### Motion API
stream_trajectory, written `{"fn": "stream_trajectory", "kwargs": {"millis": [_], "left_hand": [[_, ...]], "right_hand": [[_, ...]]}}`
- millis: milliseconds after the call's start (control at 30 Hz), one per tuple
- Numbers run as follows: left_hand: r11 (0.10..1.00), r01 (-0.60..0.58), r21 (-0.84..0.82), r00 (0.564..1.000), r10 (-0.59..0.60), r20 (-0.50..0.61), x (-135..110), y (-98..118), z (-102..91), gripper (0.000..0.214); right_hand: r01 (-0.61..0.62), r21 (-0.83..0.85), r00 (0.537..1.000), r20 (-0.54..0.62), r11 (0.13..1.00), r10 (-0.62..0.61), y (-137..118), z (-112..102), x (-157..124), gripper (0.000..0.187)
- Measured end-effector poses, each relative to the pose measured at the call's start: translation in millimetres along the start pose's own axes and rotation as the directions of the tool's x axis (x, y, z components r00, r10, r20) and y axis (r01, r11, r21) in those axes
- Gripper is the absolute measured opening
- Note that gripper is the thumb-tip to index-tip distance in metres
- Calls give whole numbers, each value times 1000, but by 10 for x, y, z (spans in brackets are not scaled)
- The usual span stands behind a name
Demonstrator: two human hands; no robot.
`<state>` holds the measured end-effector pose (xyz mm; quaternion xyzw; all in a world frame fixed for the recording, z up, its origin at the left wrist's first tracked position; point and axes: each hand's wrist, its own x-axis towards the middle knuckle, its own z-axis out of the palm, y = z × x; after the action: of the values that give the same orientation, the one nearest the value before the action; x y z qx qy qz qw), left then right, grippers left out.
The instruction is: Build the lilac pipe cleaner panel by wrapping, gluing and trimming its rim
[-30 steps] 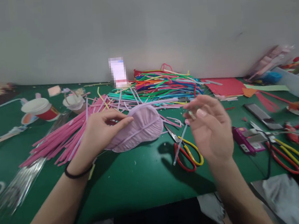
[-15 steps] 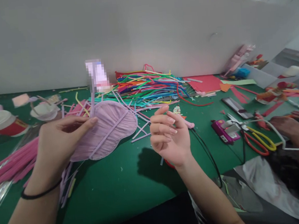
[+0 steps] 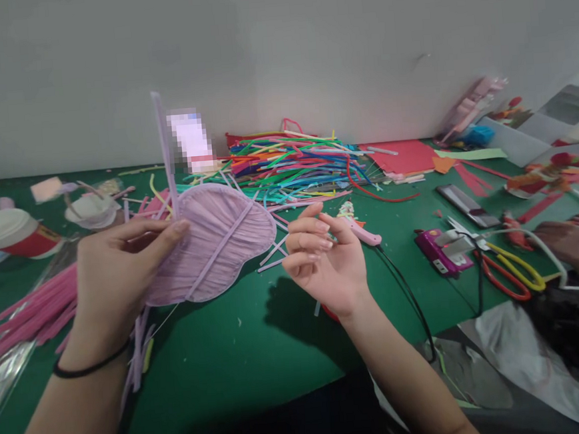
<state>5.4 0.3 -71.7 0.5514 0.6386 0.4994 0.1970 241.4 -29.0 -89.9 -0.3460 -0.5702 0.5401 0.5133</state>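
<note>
My left hand [image 3: 128,270] is closed, thumb against fingers, on the left edge of a flat lavender pipe-cleaner shape [image 3: 210,223]. The shape has a wavy outline, gathered rows and a straight strip lying diagonally across it. A lavender pipe cleaner [image 3: 165,153] sticks straight up by my left fingertips; its lower end is hidden. My right hand [image 3: 328,261] hovers above the table to the right of the shape, palm up, fingers loosely bent and apart, with nothing visible in it. Behind it lies a pink glue gun [image 3: 363,231] with a black cord.
A heap of coloured pipe cleaners [image 3: 290,163] lies by the wall. Pink pipe cleaners [image 3: 40,307] and a lidded cup [image 3: 15,232] are on the left. At the right are a purple power strip [image 3: 440,252], scissors [image 3: 514,273] and another person's hand [image 3: 567,242].
The lavender shape has tilted and shifted slightly right and up with my left hand, and the upright pipe cleaner now shows its full height. My right hand stays nearly where it was.
</note>
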Motion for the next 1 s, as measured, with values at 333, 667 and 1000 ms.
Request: {"fn": "stream_trajectory", "kwargs": {"millis": [333, 667, 1000], "left_hand": [[990, -122, 68, 986, 114, 120, 8, -22, -22, 14], [979, -198, 50, 973, 191, 131, -19, -24, -6, 13], [978, -202, 48, 969, 193, 152, -17, -26, 2, 15]], "right_hand": [[-49, 194, 999, -6, 980, 51, 25, 26, 23, 56], [-65, 294, 997, -30, 954, 77, 21, 63, 36, 55], [-69, 434, 990, -83, 898, 116, 55, 81, 42, 38]]}}
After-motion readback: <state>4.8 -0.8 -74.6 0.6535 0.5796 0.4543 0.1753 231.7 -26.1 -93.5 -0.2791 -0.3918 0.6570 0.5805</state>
